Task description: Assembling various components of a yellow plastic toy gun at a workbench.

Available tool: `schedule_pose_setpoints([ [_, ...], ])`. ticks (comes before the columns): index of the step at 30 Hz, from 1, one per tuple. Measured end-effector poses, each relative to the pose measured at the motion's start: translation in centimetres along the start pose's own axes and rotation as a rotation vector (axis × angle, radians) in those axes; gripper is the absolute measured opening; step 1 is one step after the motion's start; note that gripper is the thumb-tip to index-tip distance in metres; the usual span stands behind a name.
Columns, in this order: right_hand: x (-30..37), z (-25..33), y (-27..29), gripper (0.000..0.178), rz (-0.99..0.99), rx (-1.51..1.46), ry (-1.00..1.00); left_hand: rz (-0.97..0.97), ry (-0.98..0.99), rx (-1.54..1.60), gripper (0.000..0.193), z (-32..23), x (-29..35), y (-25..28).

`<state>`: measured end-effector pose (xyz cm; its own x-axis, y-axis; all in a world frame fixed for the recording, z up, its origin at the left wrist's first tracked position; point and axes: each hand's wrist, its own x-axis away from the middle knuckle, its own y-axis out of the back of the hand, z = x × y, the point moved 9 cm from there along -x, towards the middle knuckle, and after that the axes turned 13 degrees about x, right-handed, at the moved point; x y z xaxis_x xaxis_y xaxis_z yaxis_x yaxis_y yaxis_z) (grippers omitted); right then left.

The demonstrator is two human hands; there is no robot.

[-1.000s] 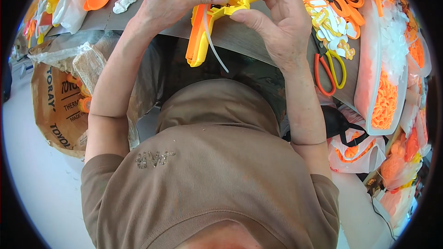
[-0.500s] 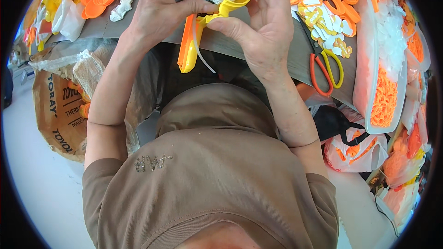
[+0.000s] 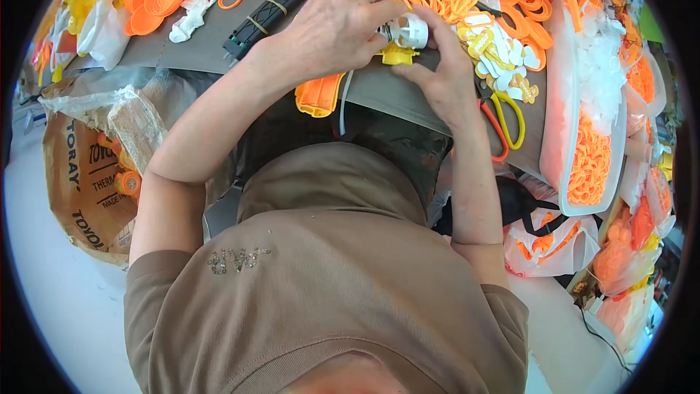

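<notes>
at twelve o'clock, above the near edge of the desk [image 3: 168,51], two hands meet at an orange and yellow assembly [image 3: 319,95] with a white drum [image 3: 413,31]. the left hand [image 3: 337,25] curls over it, fingertips partly hidden, so i cannot tell what they pinch; the right hand [image 3: 450,66] grips drum and yellow part between thumb and fingers. toward three o'clock, a long translucent bin [image 3: 583,209] holds orange links at its near end, clear pieces beyond. at nine, a brown paper bag [image 3: 62,175] contains round orange pieces; near four, a white plastic bag [image 3: 576,261] holds orange parts.
</notes>
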<state>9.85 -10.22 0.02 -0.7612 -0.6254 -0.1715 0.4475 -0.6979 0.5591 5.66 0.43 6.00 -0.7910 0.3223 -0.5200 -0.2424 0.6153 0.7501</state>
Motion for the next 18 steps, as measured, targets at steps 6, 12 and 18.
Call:
schedule_pose_setpoints([
  [6, 1.1, 2.3, 1.7, 0.063, -0.354, 0.432, 0.196, -0.141, 0.054, -0.009, 0.042, 0.6, 1.1, 2.8],
  [12, 7.0, 6.9, -2.1, 0.020, -0.135, 0.296, 0.253, -0.245, 0.143, 0.066, 0.037, 0.9, 4.8, 5.0],
  [18, 8.0, 4.4, -7.7, 0.029, 0.176, 0.062, 0.116, -0.081, 0.190, 0.010, 0.044, 0.4, 5.4, 1.8],
])
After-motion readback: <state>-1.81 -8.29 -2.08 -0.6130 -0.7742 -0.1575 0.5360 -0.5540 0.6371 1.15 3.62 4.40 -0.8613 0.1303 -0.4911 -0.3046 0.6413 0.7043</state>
